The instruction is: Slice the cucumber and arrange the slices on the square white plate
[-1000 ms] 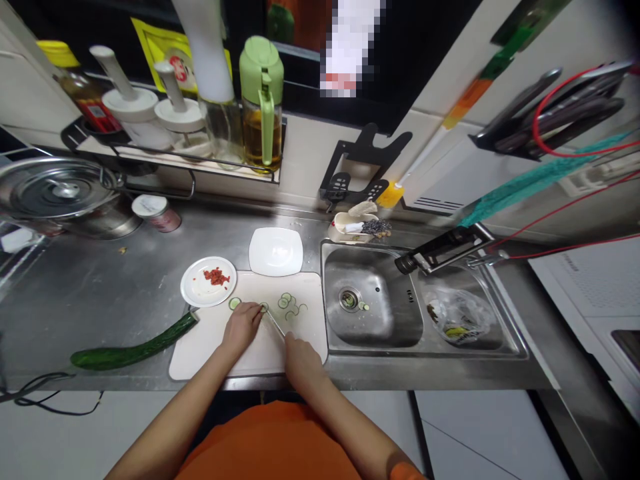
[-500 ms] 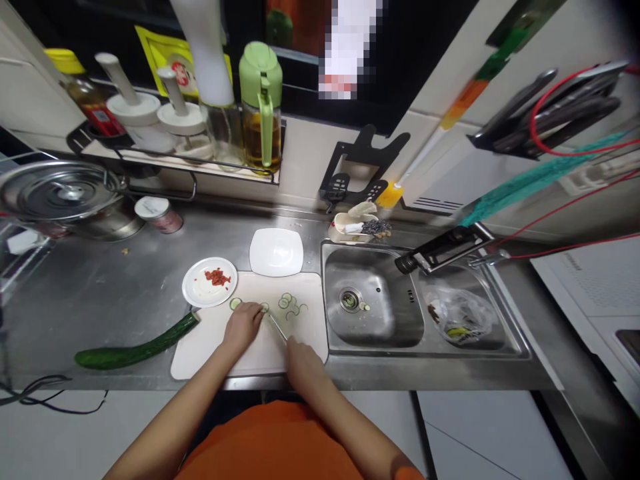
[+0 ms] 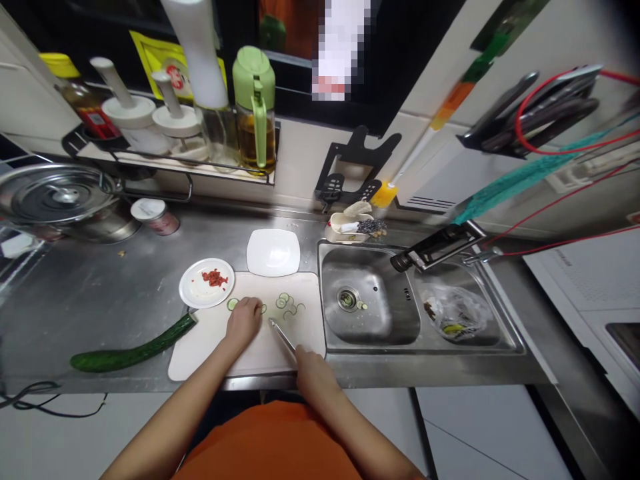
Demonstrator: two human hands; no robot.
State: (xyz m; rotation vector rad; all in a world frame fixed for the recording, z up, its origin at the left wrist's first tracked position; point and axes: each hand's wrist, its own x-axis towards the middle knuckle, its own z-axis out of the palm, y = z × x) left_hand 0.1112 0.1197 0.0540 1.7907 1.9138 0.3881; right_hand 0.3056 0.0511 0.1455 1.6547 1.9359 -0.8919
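My right hand [image 3: 314,375] is closed around the handle of a knife [image 3: 283,336], its blade slanting over the white cutting board [image 3: 225,357]. On the board, my left hand [image 3: 244,320] has its fingers bent together, with a thin cucumber slice [image 3: 263,309] showing at the fingertips. Another cucumber round [image 3: 233,304] lies just left of that hand. Several thin slices and curved peel strips [image 3: 284,300] are scattered to the right. A long cut cucumber [image 3: 133,349] rests partly on the counter, its pale end over the board's left edge.
A plate [image 3: 190,293] with chopped red bits and a white square dish [image 3: 273,253] stand behind the board. To the right is a double sink [image 3: 370,333], with a plastic bag [image 3: 463,310] in its far basin. A lidded pot [image 3: 65,200] and a small can [image 3: 155,217] stand at left.
My right hand has drawn the knife a little right and toward me, so its tip is farther from my left fingertips. The left hand stays nearly in place; the whole view has shifted slightly.
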